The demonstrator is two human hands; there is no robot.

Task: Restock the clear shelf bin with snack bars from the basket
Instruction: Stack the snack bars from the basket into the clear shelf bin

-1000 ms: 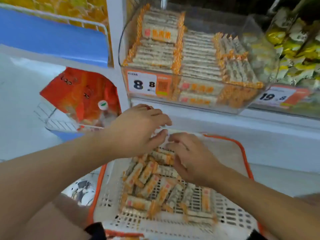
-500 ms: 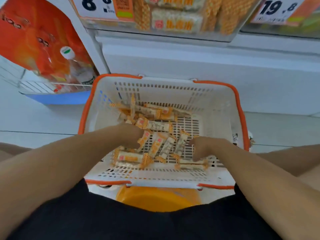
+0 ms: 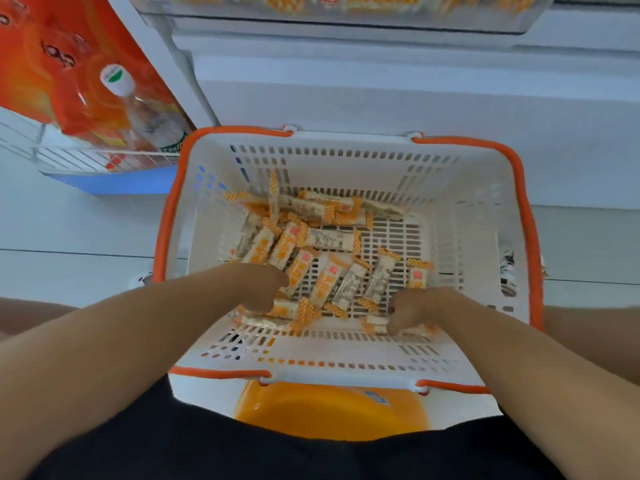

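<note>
Nearest the camera, a dark garment (image 3: 242, 452) fills the bottom edge, and just beyond it an orange stool (image 3: 329, 408) shows under the near wall of the basket (image 3: 311, 351), a white slotted one with an orange rim. Both forearms reach down over that near wall. The left hand (image 3: 258, 287) is down among the snack bars (image 3: 311, 258), its fingers curled under so that the pictures do not show whether they grip a bar or only touch the pile; bars lie directly under and just ahead of its knuckles. The right hand (image 3: 412, 310) sits near the basket's near right corner, fingers bent downward onto a bar lying along the floor below them, though a firm grip cannot be told. Between the two hands several bars lie side by side, and more are heaped beyond the left fingers toward the far wall. Farthest off, above the basket, the clear shelf bin (image 3: 346, 8) shows its lower edge, bars visible inside. To the far left, a bottle (image 3: 138, 109) stands in a wire rack (image 3: 97, 161).
</note>
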